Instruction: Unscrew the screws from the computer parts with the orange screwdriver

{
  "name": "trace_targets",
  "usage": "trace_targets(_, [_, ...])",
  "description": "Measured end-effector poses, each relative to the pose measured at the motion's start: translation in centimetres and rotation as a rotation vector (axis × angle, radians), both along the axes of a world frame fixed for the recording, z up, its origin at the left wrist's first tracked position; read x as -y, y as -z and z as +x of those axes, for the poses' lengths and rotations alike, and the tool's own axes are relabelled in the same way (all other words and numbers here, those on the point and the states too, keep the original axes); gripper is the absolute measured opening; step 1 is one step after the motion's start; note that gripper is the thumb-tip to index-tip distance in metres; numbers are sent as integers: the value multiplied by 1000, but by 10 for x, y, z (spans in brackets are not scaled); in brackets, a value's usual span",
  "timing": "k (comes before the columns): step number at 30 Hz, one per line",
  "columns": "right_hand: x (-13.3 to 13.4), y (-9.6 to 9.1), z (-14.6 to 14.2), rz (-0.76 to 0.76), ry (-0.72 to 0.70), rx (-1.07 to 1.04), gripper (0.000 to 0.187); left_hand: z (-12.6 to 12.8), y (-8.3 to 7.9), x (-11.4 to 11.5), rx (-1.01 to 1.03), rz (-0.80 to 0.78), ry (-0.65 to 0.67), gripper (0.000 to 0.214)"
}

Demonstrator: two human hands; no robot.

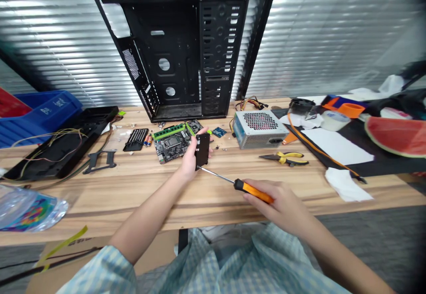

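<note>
One screwdriver and one flat black piece are held, one in each hand. On the wooden table, one green-edged motherboard, one power supply, one pair of pliers and one black case can be counted.

The left forearm is stretched forward, and the black piece is gripped by the left hand, with the thumb laid along its near left side and fingertips shown past its right edge. The right arm is brought in from the right; the screwdriver's handle is wrapped by the closed fingers of the right hand, and the shaft is angled forward and to the left.

The black piece is held at the motherboard's right end, which is partly covered by it. It is seen as a dark, plain rectangle, taller than wide, with small pale marks near its left edge. The screwdriver's tip is brought to its lower left corner (whether a screw is engaged there cannot be told).
</note>
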State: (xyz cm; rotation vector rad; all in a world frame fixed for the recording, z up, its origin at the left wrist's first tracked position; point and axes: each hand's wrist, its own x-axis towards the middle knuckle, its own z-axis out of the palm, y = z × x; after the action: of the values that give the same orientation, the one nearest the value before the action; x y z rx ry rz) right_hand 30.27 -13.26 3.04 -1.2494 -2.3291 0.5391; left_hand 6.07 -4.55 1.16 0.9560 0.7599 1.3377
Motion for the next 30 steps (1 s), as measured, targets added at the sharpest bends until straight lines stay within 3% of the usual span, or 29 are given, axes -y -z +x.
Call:
trace_targets(6, [2, -10, -3, 142, -8, 149, 28, -2, 7, -2, -54, 49, -34, 70])
trace_targets(11, [1, -17, -8, 374, -6, 303, 25, -4, 1, 0, -55, 44, -52, 66])
trace_targets(15, [0, -19, -10, 664, -50, 368, 22, -4, -4, 1, -23, -17, -69, 58])
trace_targets(19, [-2, -25, -7, 950, -82, 499, 24, -1, -3, 0, 6, -155, 2, 56])
trace_targets(26, [-11, -18, 13, 746, 29, 320, 20, 3, -6, 1, 26, -184, -1, 57])
trace_targets(30, [-9, -9, 21, 747, 40, 257, 18, 6, -3, 2, -6, -167, -27, 58])
